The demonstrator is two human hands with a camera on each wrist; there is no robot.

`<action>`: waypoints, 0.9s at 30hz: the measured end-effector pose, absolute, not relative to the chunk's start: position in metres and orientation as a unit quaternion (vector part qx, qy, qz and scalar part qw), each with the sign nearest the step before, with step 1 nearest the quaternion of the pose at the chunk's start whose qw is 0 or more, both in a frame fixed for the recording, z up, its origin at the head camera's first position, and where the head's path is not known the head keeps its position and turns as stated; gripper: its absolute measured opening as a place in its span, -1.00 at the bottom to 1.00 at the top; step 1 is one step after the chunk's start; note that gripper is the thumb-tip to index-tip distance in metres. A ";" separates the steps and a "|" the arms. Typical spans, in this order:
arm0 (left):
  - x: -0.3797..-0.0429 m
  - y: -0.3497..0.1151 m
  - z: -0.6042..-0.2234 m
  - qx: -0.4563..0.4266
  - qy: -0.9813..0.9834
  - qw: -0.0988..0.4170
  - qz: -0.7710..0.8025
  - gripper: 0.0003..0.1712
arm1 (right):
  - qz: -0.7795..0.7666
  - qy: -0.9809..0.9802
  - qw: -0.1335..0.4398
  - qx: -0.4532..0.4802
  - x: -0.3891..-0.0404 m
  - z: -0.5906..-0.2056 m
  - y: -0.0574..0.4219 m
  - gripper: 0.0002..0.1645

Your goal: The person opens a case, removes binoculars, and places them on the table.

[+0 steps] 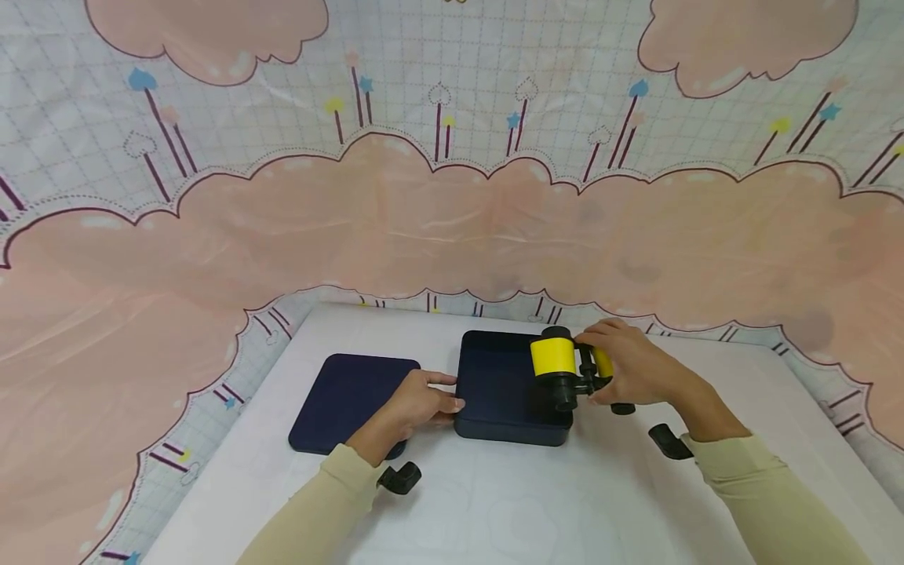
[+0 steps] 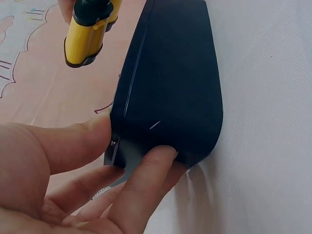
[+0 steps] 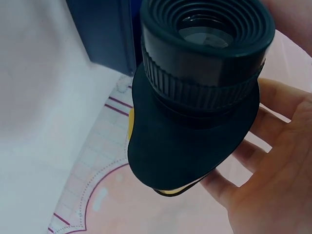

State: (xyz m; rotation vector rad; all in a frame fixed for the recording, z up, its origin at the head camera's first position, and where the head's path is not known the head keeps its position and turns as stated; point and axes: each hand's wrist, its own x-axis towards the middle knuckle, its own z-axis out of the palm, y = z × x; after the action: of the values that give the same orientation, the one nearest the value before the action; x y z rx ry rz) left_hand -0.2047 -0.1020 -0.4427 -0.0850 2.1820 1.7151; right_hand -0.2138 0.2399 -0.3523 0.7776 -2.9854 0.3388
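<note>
A pair of yellow and black binoculars (image 1: pixel 553 357) hangs over the right side of an open dark blue box (image 1: pixel 494 428). My right hand (image 1: pixel 639 362) grips its right barrel, fingers wrapped round the side. In the right wrist view, one black ribbed eyepiece (image 3: pixel 204 73) faces the camera. At the box's left wall, my left hand (image 1: pixel 418 404) rests with extended fingers and thumb touching the outside. The left wrist view shows a fingertip (image 2: pixel 163 153) pressed on the wall and the thumb by the rim. Partly under the left forearm lies a flat dark blue lid (image 1: pixel 346 404).
All of it stands on a white-covered table (image 1: pixel 530 510). Behind rises a patterned cloth (image 1: pixel 452 227) with pink clouds. Black wrist straps or mounts (image 1: pixel 400 478) stick out by both sleeves.
</note>
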 end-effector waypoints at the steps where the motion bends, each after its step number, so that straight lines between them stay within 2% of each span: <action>1: -0.204 -0.102 -0.442 -0.031 0.773 0.181 0.608 -0.36 | 0.110 -0.962 0.020 0.251 -0.214 -0.353 0.241 0.03; 27: -0.204 -0.100 -0.440 -0.034 0.776 0.177 0.604 -0.36 | 0.123 -0.960 0.024 0.249 -0.213 -0.364 0.273 0.05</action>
State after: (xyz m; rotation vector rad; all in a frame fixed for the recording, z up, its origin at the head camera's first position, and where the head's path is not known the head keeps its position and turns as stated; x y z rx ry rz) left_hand -0.2039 -0.1001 -0.4405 -0.0954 2.1965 1.7093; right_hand -0.2130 0.2727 -0.3640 0.7715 -2.9712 0.3793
